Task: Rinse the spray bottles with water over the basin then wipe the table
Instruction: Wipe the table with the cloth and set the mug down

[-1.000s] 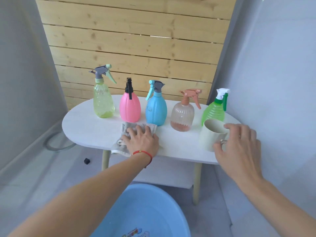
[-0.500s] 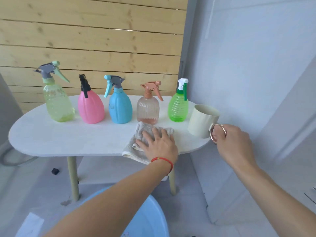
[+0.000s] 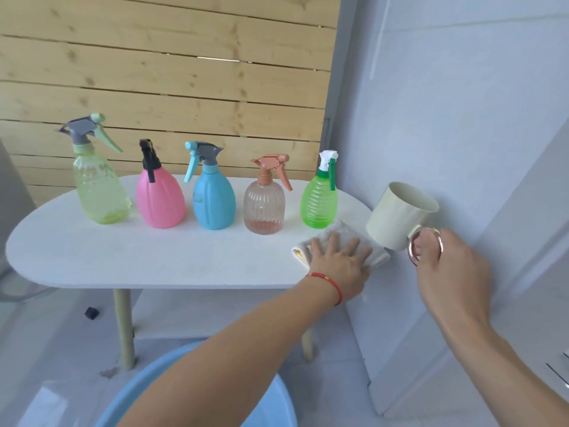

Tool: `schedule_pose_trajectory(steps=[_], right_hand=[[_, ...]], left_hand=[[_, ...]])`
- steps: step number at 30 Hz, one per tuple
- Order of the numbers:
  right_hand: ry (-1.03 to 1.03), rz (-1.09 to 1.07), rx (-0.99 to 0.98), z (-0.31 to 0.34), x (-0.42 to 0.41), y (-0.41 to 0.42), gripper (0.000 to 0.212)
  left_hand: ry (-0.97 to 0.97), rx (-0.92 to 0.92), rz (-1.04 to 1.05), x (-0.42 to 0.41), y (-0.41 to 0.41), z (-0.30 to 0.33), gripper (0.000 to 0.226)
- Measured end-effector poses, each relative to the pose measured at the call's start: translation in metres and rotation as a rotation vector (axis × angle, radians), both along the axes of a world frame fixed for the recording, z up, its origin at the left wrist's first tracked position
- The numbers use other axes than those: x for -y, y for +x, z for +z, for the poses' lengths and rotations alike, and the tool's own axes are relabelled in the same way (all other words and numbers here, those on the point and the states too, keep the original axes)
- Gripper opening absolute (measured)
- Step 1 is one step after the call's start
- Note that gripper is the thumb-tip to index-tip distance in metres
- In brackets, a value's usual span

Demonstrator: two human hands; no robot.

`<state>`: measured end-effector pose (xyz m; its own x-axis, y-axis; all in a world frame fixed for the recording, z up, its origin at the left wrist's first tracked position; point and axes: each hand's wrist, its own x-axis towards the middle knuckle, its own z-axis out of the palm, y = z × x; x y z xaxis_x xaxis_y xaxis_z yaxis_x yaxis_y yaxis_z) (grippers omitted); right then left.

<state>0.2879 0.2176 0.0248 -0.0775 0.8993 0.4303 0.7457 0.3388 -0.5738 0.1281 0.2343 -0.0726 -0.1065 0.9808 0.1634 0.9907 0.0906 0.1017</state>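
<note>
The cloth (image 3: 340,241) lies at the far right end of the white oval table (image 3: 123,257), just in front of the bright green bottle (image 3: 319,201). The left hand (image 3: 338,260) rests flat on it, fingers spread and straight, palm bearing down; nothing is pinched or curled. That flat press suits wiping: it keeps the cloth against the surface so it can be dragged.

The right hand (image 3: 446,272) holds a cream mug (image 3: 400,215) by its metal ring handle (image 3: 426,246), fingers curled through and around the ring. The mug is clear of the tabletop, tilted, off the table's right edge. In my judgement it is held aloft so the cloth can pass over the end of the table unobstructed.

Five spray bottles stand upright in a row along the back of the table, apart from one another: pale yellow-green (image 3: 98,192), pink (image 3: 160,198), blue (image 3: 212,198), a clear ribbed one with a copper-coloured head (image 3: 264,208), then the bright green one. Set back so, they leave the front strip free for wiping. Whether they have been rinsed cannot be confirmed; a little liquid seems to sit in the clear one.

The blue basin (image 3: 271,405) sits on the floor below the near edge, partly hidden by the left forearm. Wooden slats stand behind the table.

Assessment: the wiping step is in hand, at the table's right end.
</note>
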Motion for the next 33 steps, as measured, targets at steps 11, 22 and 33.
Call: schedule_pose_trajectory(steps=[11, 22, 33], right_hand=[[-0.031, 0.089, 0.045, -0.005, 0.013, -0.009, 0.034], [-0.048, 0.115, 0.136, -0.013, 0.008, -0.025, 0.034], [0.044, 0.047, -0.016, -0.003, -0.001, -0.022, 0.033]], left_hand=[[0.044, -0.014, 0.11, 0.07, -0.093, 0.002, 0.051], [0.02, 0.086, 0.048, 0.035, -0.122, 0.003, 0.067], [0.192, 0.041, 0.109, 0.051, -0.019, -0.008, 0.062]])
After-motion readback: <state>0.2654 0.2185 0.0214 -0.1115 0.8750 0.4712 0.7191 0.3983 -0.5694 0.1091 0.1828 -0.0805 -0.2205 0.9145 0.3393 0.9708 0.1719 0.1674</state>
